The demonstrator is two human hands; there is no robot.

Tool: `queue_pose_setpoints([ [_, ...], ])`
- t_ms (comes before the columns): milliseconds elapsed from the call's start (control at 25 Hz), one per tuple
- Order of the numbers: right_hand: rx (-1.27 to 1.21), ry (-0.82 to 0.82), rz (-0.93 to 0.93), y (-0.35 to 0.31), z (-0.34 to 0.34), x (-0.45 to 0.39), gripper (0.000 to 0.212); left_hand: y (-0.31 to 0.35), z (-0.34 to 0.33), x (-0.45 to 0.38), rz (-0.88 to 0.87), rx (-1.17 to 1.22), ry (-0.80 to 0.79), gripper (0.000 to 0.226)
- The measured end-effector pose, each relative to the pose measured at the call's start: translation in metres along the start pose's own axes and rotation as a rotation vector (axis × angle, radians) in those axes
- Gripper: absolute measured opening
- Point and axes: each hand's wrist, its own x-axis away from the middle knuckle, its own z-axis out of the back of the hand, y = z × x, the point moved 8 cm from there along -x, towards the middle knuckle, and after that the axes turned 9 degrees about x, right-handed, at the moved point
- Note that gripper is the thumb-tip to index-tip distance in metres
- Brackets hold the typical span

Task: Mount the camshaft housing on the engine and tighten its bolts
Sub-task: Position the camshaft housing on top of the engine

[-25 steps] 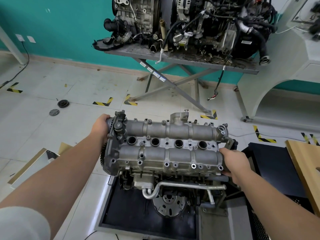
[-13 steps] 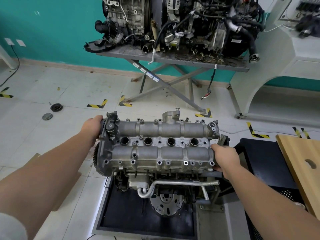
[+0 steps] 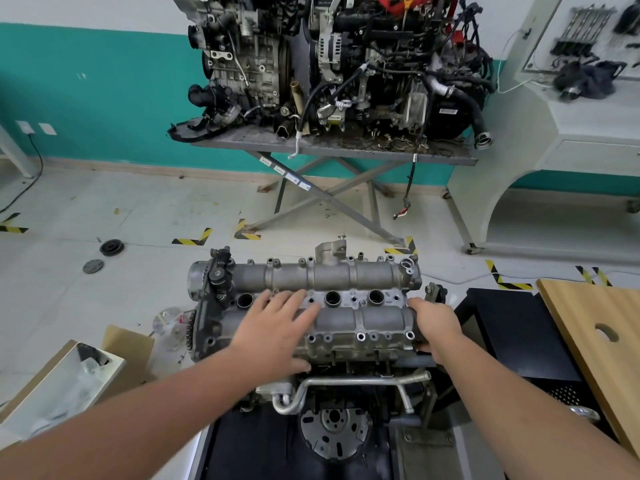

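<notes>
The grey cast camshaft housing (image 3: 360, 278) lies on top of the engine (image 3: 332, 403), which stands on a black stand in front of me. My left hand (image 3: 277, 330) lies flat on the housing's near left part, fingers spread and straight, covering one of the round plug holes. At the housing's right end my right hand (image 3: 434, 323) grips the end, fingers curled down over the edge. Empty bolt holes show along the near flange. No loose bolts are visible.
A second engine (image 3: 332, 71) sits on a folding metal table (image 3: 332, 148) by the teal wall. An open cardboard box (image 3: 65, 379) stands at my left, a wooden board (image 3: 602, 341) at my right, a white workbench (image 3: 568, 133) far right. Two round discs (image 3: 104, 256) lie on the tiles.
My left hand left the housing's left end and now lies flat on its top. The right hand stays on the right end. The camera has tilted up.
</notes>
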Motion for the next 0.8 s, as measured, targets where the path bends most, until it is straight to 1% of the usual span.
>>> queue_pose_setpoints([
  [80,-0.022,-0.017,0.000,0.001,-0.001,-0.001,0.029,0.009,-0.014,-0.011,0.065,-0.016,0.000,0.110],
  [280,-0.017,-0.038,0.001,0.003,-0.001,-0.003,0.032,0.010,-0.018,-0.028,0.140,-0.008,0.031,0.090],
  [520,-0.014,-0.030,0.001,0.003,-0.001,-0.008,0.031,0.006,-0.021,-0.030,0.134,0.022,0.016,0.084],
  [720,-0.004,-0.033,-0.008,0.002,-0.002,-0.009,0.034,0.005,-0.022,-0.030,0.127,0.035,0.046,0.084],
  [800,0.001,-0.033,-0.005,0.002,-0.002,-0.009,0.033,0.006,-0.022,-0.029,0.133,0.035,0.054,0.084],
])
